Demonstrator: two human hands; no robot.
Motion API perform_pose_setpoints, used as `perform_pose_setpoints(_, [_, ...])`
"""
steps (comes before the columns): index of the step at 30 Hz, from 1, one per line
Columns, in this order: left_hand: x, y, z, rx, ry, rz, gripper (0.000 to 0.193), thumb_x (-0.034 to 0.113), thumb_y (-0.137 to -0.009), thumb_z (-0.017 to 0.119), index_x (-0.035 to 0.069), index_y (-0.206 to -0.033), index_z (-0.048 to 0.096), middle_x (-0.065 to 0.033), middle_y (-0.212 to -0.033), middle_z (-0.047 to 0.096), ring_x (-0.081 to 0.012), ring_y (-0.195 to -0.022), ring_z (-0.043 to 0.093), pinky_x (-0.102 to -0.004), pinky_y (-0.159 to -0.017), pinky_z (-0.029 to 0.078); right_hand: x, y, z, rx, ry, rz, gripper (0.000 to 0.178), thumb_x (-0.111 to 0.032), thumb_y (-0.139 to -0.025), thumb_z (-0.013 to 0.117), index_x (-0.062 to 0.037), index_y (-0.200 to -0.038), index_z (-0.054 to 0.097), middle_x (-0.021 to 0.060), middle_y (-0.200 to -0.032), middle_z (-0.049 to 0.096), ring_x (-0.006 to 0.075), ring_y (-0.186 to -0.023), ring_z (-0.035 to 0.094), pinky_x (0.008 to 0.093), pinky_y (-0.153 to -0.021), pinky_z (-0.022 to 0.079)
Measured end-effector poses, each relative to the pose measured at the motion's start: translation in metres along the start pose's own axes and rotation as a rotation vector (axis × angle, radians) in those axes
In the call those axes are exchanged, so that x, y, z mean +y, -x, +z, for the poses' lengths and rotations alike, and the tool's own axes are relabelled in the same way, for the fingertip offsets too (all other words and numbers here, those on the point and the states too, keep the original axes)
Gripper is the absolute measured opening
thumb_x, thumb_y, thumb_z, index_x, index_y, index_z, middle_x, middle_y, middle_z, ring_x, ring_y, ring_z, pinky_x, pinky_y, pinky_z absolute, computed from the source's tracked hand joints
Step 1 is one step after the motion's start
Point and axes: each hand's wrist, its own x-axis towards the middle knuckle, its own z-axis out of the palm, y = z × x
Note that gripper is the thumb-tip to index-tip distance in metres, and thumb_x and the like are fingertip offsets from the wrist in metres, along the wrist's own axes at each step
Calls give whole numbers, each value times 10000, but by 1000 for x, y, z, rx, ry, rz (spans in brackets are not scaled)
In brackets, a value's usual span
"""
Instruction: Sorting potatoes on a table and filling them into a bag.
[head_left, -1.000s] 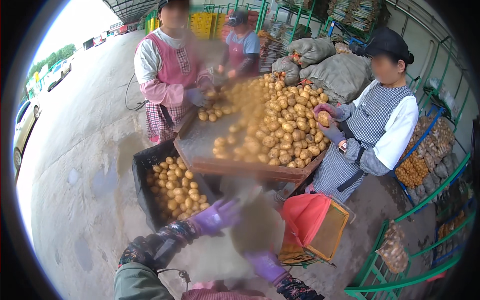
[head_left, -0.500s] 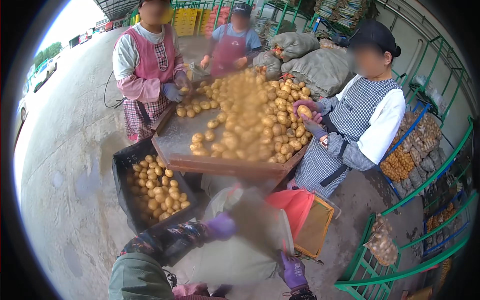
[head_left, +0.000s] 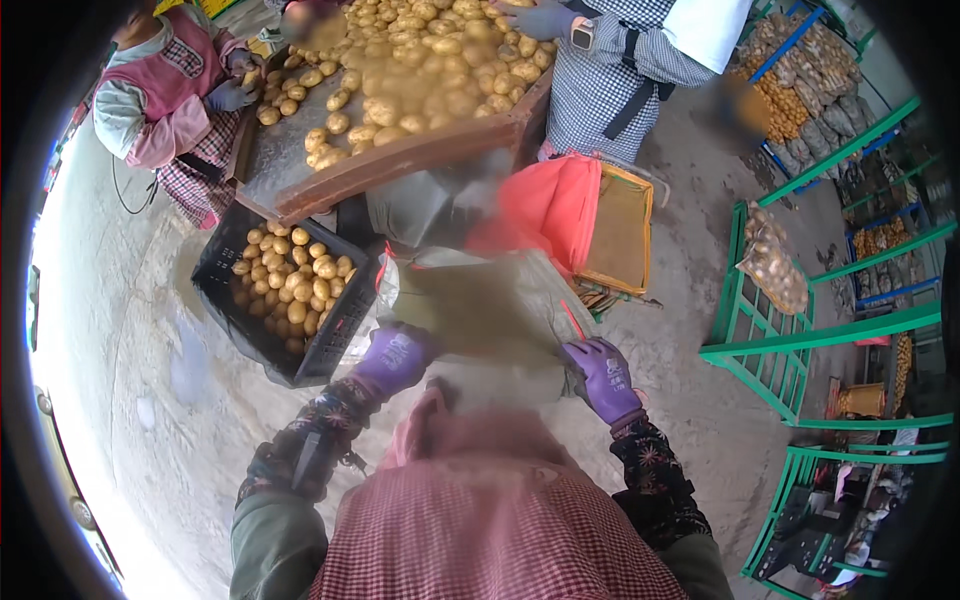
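Observation:
A pale grey sack (head_left: 408, 292) with red strips along its edges is spread between my two purple-gloved hands. My left hand (head_left: 393, 361) is closed on the sack's near left edge, its fingertips partly lost in a blurred patch. On the opposite side, my right hand (head_left: 604, 376) grips the near right edge with fingers bent over it. The blurred patch hides the sack's middle, so what it holds cannot be seen. Just left of the sack stands a black crate (head_left: 345, 330) with many potatoes (head_left: 290, 280) inside.
Beyond the sack is a brown-rimmed sorting table (head_left: 400, 168) heaped with potatoes (head_left: 450, 65). Co-workers stand at its left (head_left: 165, 100) and right (head_left: 610, 90). A red sheet (head_left: 555, 215) hangs over a yellow-edged box (head_left: 620, 235). Green metal railing (head_left: 830, 335) lies to the right.
The view has tipped downward, bringing my checked apron into sight. My left hand has moved away from the sack's middle to its left edge. The sack now stretches wider between my hands.

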Motion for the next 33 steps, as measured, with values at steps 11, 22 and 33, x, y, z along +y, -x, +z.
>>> perform_pose_setpoints(11, [22, 29, 41, 51, 120, 123, 124, 254, -629, 644, 159, -680, 583, -33, -668, 579, -209, -726, 585, -354, -808, 404, -9, 70, 31, -163, -74, 181, 314, -99, -759, 478, -76, -1054, 582, 99, -1013, 600, 274, -959, 539, 364, -862, 417])
perform_pose_setpoints(22, [-3, -13, 48, 102, -32, 354, 114, 186, -644, 586, 127, -741, 585, -45, -681, 574, -209, -810, 561, -390, -876, 357, -14, 85, 15, -306, -81, 492, 208, -200, -737, 549, -140, -924, 616, 105, -844, 628, 280, -802, 595, 375, -735, 465])
perform_pose_setpoints(33, [85, -151, 113, 106, 620, 769, 128, 133, -634, 579, 124, -762, 573, -40, -720, 571, -221, -818, 561, -390, -875, 375, -26, 184, -43, -7, -184, 1125, 244, -106, -738, 550, -106, -970, 623, 129, -846, 629, 297, -772, 606, 357, -695, 480])
